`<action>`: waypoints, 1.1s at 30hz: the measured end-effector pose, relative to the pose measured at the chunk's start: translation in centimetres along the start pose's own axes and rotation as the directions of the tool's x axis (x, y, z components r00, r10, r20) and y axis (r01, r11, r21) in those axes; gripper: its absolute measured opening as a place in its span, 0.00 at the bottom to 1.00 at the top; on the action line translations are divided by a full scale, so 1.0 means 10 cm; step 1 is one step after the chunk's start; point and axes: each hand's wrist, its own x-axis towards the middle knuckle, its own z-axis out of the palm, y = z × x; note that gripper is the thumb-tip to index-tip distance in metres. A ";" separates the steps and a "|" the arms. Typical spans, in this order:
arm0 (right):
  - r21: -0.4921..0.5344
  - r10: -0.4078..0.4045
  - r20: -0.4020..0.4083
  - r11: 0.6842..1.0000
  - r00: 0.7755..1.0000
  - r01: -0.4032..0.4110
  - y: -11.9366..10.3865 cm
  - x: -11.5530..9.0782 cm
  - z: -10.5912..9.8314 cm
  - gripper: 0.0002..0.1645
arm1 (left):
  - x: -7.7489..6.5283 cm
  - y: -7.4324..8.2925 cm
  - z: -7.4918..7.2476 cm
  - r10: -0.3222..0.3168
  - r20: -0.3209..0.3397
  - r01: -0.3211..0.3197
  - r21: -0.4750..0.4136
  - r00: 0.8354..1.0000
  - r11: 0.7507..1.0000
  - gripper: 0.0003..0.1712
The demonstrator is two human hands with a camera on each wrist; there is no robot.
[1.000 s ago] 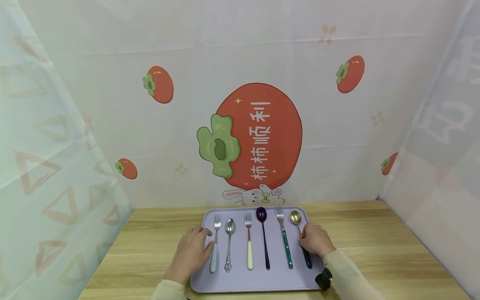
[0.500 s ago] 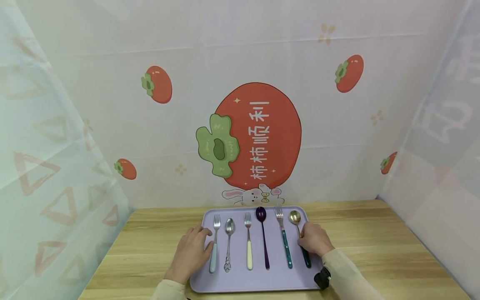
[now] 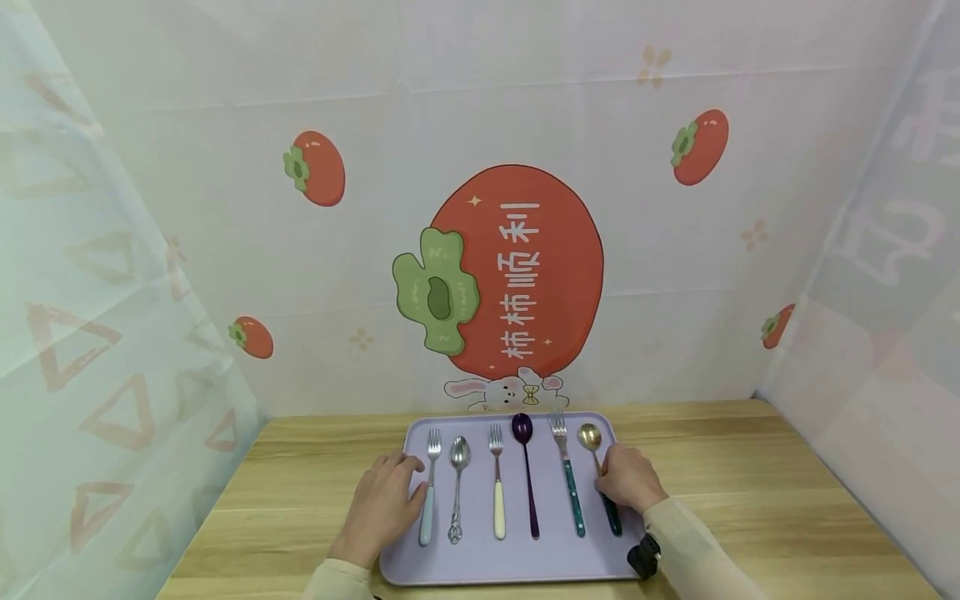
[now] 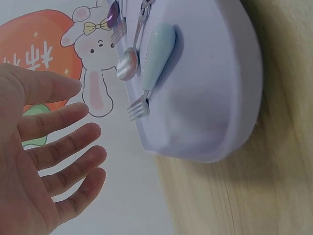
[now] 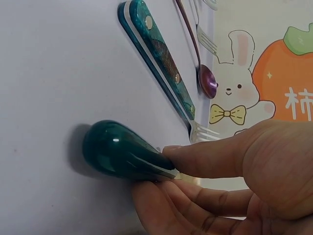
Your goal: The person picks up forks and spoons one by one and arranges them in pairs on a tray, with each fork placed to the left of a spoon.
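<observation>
At the right end of the row, my right hand [image 3: 633, 477] pinches a gold spoon [image 3: 590, 435] with a glossy dark green handle [image 5: 120, 149], thumb on one side and fingers on the other. The spoon lies at the right side of a lilac tray [image 3: 517, 571]. My left hand [image 3: 381, 504] is by the tray's left edge, fingers spread and slightly bent, holding nothing. Nearest to it is a fork with a pale blue handle [image 4: 159, 54]. Beside the spoon lies a fork with a teal riveted handle [image 3: 574, 500].
Between these lie a silver spoon [image 3: 460, 452] with an ornate handle, a cream-handled fork [image 3: 498, 510] and a purple spoon [image 3: 522, 429]. The tray stands on a wooden table [image 3: 750, 483]. A printed cloth [image 3: 360, 250] hangs behind it and along both sides.
</observation>
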 end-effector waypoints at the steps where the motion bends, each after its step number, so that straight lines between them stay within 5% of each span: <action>1: 0.002 -0.003 -0.002 1.000 1.000 0.003 0.00 0.00 0.00 0.09 | 0.00 0.00 0.00 0.000 -0.001 0.000 0.000 1.000 1.000 0.10; 22: -0.009 0.004 -0.006 1.000 1.000 -0.004 0.02 -0.01 -0.03 0.12 | -0.01 -0.01 0.02 -0.012 -0.007 0.011 -0.012 1.000 1.000 0.10; 33: -0.009 -0.100 -0.106 0.995 0.989 0.099 0.08 -0.11 -0.19 0.15 | 0.00 -0.10 -0.06 -0.030 0.007 0.030 -0.014 1.000 0.999 0.11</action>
